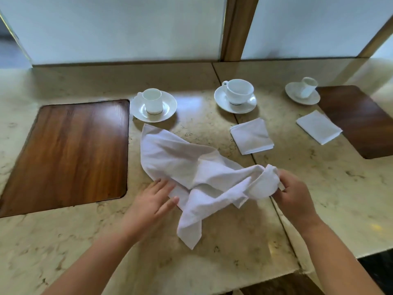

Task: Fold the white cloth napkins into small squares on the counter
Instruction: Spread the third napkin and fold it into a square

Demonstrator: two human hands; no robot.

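Fingers (286, 177) of the right hand (294, 192) are curled shut around a bunched corner of the unfolded napkin (187, 167), lifting that end a little off the counter (212, 262). Left hand (152, 201) lies flat, fingers spread and loose, palm down, pressing the napkin's near left edge without pinching it. Both forearms are bare and reach in from the bottom of the view.

The napkin is soft white cloth, crumpled and creased, spread diagonally across the counter's middle with one pointed tail hanging toward the near side. The counter is glossy beige stone with faint dark veining and a thin seam running front to back. A dark polished wood inset (70, 154) with rounded corners sits to the left; a second wood inset (359, 122) sits far right.

Two finished napkins lie as flat squares: first folded napkin (252, 136) beside the seam, second folded napkin (319, 126) touching the right inset's edge. Behind them stand three white glazed cups on round saucers: left cup (152, 101), middle cup (239, 90), right cup (308, 87).
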